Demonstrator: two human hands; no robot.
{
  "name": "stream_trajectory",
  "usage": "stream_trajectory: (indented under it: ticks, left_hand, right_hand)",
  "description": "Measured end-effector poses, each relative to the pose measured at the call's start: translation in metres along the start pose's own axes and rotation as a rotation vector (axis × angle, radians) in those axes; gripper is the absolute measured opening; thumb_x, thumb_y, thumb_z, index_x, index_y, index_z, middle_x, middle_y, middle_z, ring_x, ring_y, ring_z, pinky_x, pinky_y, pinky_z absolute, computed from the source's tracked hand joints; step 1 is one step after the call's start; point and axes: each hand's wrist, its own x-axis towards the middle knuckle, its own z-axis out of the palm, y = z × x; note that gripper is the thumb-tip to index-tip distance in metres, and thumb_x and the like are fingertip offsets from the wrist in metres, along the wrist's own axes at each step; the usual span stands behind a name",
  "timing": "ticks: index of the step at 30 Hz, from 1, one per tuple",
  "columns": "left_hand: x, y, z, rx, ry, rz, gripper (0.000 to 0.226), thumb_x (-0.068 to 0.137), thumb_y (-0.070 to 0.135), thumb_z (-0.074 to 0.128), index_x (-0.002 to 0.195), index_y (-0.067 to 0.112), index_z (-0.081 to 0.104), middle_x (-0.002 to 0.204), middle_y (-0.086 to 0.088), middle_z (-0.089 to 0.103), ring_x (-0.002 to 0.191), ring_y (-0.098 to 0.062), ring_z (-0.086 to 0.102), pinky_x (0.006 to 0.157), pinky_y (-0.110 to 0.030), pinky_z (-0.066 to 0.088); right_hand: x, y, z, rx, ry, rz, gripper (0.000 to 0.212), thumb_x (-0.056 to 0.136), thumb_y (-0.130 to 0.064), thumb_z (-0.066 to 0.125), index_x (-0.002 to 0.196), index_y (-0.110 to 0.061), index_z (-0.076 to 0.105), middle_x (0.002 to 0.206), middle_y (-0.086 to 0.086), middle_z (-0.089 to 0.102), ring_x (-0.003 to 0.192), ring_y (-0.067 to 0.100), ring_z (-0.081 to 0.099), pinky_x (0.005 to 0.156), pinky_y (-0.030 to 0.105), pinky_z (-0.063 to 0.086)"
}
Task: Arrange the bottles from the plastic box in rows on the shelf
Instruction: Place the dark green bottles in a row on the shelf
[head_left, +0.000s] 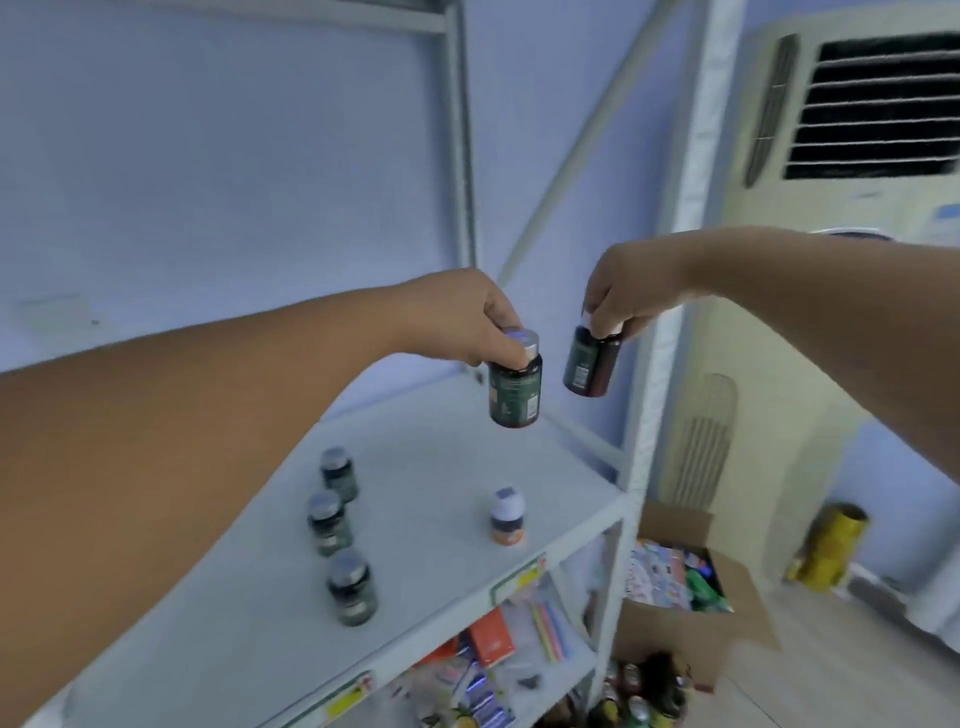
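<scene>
A person's left hand (467, 317) pinches a dark bottle (515, 392) by its silver cap, fingers curled round the lid. The bottle hangs cap-up and near upright above the white shelf (441, 467). The right hand (631, 291) grips a second dark bottle (589, 366) the same way, its long axis slightly tilted, base swung leftward. Below, three dark bottles (328, 522) stand upright in a line at left; a white bottle (508, 517) stands apart to their right.
</scene>
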Motion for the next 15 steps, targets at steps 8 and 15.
stream_trajectory:
  ticks: [8, 15]
  left_hand:
    - [-0.067, -0.147, -0.057, 0.035, 0.101, -0.224, 0.022, 0.072, 0.049, 0.076, 0.09, 0.035, 0.079, 0.087, 0.009, 0.077, 0.067, -0.002, 0.066, 0.054, -0.014, 0.05]
    - [-0.076, -0.247, -0.069, 0.08, 0.149, -0.323, 0.03, 0.074, 0.051, 0.075, 0.091, 0.027, 0.08, 0.085, 0.003, 0.075, 0.067, -0.009, 0.062, 0.062, -0.024, 0.048]
  right_hand:
    - [0.09, -0.151, 0.034, -0.073, -0.053, -0.193, 0.018, 0.077, -0.025, 0.065, 0.066, -0.011, 0.06, 0.062, 0.0, 0.053, 0.054, 0.013, 0.055, 0.059, 0.025, 0.038]
    - [0.162, -0.229, 0.071, -0.143, -0.029, -0.244, 0.028, 0.083, -0.024, 0.066, 0.098, -0.001, 0.071, 0.082, 0.009, 0.065, 0.071, 0.021, 0.055, 0.065, 0.03, 0.043]
